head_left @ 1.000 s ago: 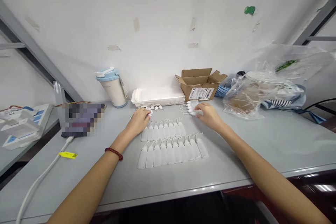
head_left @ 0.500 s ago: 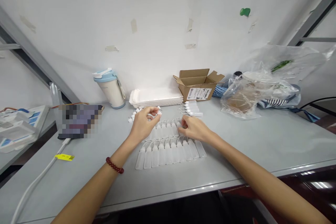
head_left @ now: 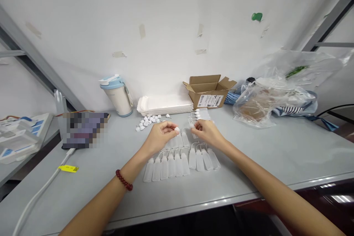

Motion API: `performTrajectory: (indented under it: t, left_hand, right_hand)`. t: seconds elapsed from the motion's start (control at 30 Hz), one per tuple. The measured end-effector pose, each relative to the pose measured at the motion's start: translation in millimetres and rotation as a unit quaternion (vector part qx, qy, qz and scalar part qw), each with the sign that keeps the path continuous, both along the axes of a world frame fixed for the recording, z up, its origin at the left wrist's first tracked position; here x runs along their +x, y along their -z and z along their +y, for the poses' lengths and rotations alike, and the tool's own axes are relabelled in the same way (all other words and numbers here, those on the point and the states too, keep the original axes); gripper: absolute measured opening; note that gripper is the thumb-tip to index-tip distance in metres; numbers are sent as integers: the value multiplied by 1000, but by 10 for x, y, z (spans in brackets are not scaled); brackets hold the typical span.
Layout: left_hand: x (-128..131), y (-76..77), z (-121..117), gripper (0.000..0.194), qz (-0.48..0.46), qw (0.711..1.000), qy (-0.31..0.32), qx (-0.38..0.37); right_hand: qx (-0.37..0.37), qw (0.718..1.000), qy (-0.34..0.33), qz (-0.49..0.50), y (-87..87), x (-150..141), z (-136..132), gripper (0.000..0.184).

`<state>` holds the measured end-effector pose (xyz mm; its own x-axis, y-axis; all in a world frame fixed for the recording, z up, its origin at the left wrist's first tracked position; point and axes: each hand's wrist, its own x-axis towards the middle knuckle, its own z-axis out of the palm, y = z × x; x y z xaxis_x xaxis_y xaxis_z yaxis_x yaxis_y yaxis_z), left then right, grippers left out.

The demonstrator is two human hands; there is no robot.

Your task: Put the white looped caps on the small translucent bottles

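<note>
Two bare hands, above a grey counter (head_left: 171,200), working sides facing, a narrow gap between. Left hand (head_left: 159,137), dark red beaded bracelet (head_left: 124,180) at the wrist: thumb and fingers pinched on one white cap (head_left: 177,129). Right hand (head_left: 208,132): thumb and fingers drawn narrow on one translucent bottle (head_left: 195,135), mostly covered by the fingers; its exact tilt cannot be told. Governing relation: cap to the left of bottle, near it, apart, at much the same level; right hand nearer the bottle, left hand nearer the cap. One rear row of similar bottles, partly under the left hand, its end bottle (head_left: 185,139) lying between the two hands. One front row (head_left: 164,166), nearer the person: six bottles, a slight break, then four; long axes running roughly away from the person, necks at the far end, thin white tubes curving from them. One cluster of loose caps (head_left: 150,118), beyond the left hand. One group of capped bottles (head_left: 204,113), beyond the right hand, caps toward the left. Behind: one stack of white trays (head_left: 166,105); one cardboard box (head_left: 211,98), flaps raised.
</note>
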<state>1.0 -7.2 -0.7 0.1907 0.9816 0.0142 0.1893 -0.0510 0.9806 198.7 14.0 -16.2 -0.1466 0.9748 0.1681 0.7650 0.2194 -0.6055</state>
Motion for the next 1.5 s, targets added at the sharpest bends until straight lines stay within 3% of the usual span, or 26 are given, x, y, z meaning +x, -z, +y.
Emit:
performTrajectory:
  t: [0.1, 0.27, 0.5, 0.6, 0.7, 1.1, 1.3, 1.5]
  left_hand:
    - [6, -4, -15, 22, -3, 1000, 2, -22]
    - [-12, -6, 6, 24, -28, 999, -11, -33]
    - [-35, -71, -18, 22, -59, 997, 40, 42]
    - [-29, -134, -69, 17, -21, 993, 70, 89]
    - [-34, -174, -93, 17, 20, 991, 98, 90]
    - [32, -71, -74, 25, 7, 997, 74, 12]
    - [63, -46, -97, 21, 3, 995, 73, 75]
    - [54, -46, -79, 28, 17, 996, 72, 39]
  right_hand:
    - [-3, 992, -30, 119, -16, -13, -37, 13]
    - [-95, 956, -109, 257, -60, -46, -146, 29]
    - [-130, 937, -196, 257, -184, -60, -232, 28]
    - [-149, 929, -222, 256, -205, -23, -210, 27]
    - [-156, 919, -246, 264, -190, 20, -176, 28]
    - [-46, 970, -159, 179, -146, -79, -202, 26]
    - [-38, 965, -164, 203, -129, -68, -165, 36]
    - [-44, 960, -160, 226, -129, -84, -163, 38]
